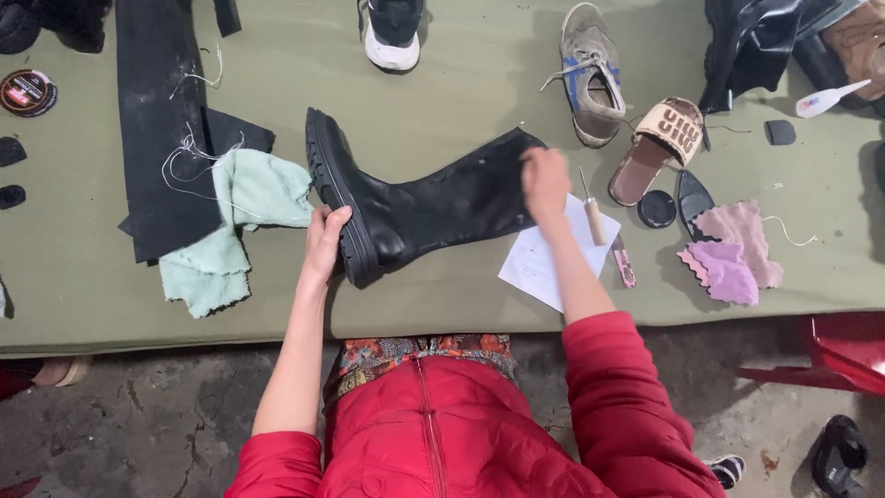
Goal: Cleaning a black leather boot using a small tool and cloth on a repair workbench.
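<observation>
A tall black leather boot [415, 198] lies on its side on the olive-green worktop [442, 74]. The left hand [324, 242] grips its thick sole at the heel; the right hand [546, 183], fingers curled, rests on the shaft's top edge, beside a wooden-handled awl [593, 212] on white paper [544, 263].

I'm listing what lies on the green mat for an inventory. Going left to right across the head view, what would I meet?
Round tin → black leather strip → mint cloth → left hand → black boot → right hand → awl → beige slide sandal → pink cloths.
</observation>
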